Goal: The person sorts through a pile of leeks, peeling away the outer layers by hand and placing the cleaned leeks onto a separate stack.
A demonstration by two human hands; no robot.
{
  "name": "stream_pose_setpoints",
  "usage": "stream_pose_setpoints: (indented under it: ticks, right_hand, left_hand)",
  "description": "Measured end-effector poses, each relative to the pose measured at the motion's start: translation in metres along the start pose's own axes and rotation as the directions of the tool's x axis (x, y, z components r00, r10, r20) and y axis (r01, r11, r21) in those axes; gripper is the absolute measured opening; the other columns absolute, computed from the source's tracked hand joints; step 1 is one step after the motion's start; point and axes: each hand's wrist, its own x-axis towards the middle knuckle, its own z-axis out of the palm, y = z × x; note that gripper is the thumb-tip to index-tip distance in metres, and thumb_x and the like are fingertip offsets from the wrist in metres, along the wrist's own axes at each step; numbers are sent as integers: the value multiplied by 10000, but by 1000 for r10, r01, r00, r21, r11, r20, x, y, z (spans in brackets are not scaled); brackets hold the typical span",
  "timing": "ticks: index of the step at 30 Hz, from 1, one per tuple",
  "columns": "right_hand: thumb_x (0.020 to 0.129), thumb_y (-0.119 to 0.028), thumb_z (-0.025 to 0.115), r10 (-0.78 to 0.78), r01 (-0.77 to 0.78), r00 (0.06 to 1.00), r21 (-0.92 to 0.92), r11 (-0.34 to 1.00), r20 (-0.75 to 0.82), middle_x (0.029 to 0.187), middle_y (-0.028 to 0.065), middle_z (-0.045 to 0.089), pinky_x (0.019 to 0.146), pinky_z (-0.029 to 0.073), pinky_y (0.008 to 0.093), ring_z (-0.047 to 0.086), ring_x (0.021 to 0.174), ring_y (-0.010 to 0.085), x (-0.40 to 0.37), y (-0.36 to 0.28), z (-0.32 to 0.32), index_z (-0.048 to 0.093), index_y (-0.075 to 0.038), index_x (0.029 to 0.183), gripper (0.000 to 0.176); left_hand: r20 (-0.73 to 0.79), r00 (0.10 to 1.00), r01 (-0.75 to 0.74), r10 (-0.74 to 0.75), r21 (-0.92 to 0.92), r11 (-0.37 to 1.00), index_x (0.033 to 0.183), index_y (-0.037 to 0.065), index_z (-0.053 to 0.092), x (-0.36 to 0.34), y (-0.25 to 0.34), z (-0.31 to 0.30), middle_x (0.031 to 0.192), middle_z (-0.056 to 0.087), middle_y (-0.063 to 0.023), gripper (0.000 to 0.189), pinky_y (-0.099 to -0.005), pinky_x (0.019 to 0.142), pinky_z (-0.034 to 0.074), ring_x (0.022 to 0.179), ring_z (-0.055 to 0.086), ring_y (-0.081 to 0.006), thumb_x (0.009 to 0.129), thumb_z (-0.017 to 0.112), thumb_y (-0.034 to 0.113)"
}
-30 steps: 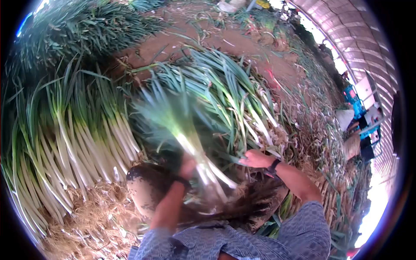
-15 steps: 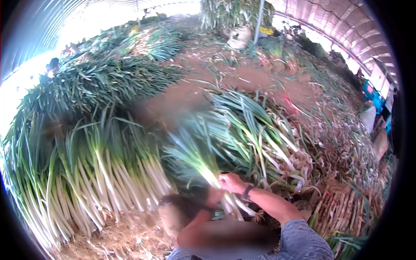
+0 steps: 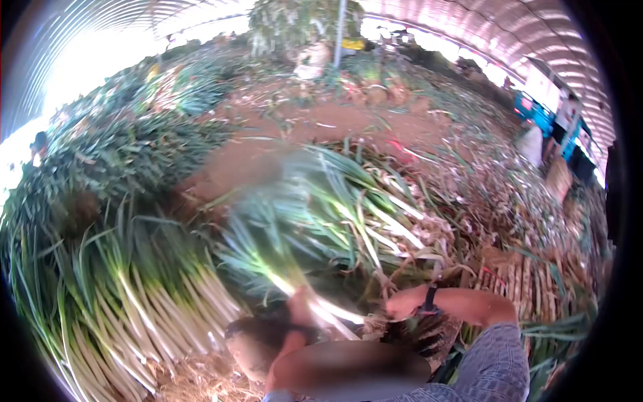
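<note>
A bunch of long green onions [image 3: 289, 285] slants in front of me, leaves up and to the left, white stems down toward the right. My left hand [image 3: 299, 309] is closed around its stems. Beside the root end, my right hand [image 3: 404, 303] is apart from the stems, a dark band on its wrist; its fingers are blurred and partly hidden. To the right of the bunch lies a loose heap of green onions [image 3: 395, 218]. A dense row of green onions [image 3: 157, 301] with white stems and bushy roots stands at the left.
Bundled stalks [image 3: 529, 285] lie at the right. Dry leaf scraps [image 3: 495, 201] cover the ground behind. A pole [image 3: 339, 33] and a pale sack [image 3: 312, 61] stand farther back. A person [image 3: 566, 120] is near a blue vehicle [image 3: 534, 114] at the far right.
My right hand has left the stems and moved right, past the root end. My left hand keeps the bunch. The view has turned right, so the surroundings sit farther left.
</note>
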Motion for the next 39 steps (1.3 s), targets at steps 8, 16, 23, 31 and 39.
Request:
stream_pose_setpoints:
  ticks: [8,16,23,31,39]
  right_hand:
    - [784,-286,765,457,-247,734,429,869,-503,1404,286,512,950,518,469,627,1146,338,-118,4,-53,379,-32,1497,850]
    - [1021,-396,543,-204,293,956,708,642,-210,997,125,597,735,519,300,579,784,167,104,-39,-67,571,3,1138,417]
    - [1040,-384,508,-480,485,868,434,759,-131,669,10,567,620,467,322,568,618,166,-32,-118,20,582,-89,693,462]
    - [954,-368,633,-172,81,664,-158,984,-728,899,125,690,605,548,333,683,706,205,-41,-101,11,657,-28,1135,386]
    - [972,-291,623,-234,362,720,65,930,-654,594,75,509,490,449,375,504,487,202,-7,-112,28,569,-79,751,311]
  left_hand:
    - [162,985,-57,60,-24,998,1173,42,617,41,-23,-34,1044,600,-60,454,-345,941,474,1025,568,-196,956,538,432]
    - [132,991,25,-11,-108,994,1074,20,603,26,2,-24,890,662,-107,370,-365,719,577,757,663,-239,895,596,344]
    - [74,989,-132,130,30,991,1058,-2,625,44,3,-29,878,658,-97,329,-327,696,549,761,650,-213,930,585,298]
    - [76,983,-179,166,216,960,1086,-7,664,19,18,-1,944,615,-43,282,-305,818,462,869,556,-147,1010,535,233]
    - [-11,990,-141,141,48,989,997,9,625,48,15,-1,825,638,-84,282,-345,673,561,726,656,-224,868,670,255]
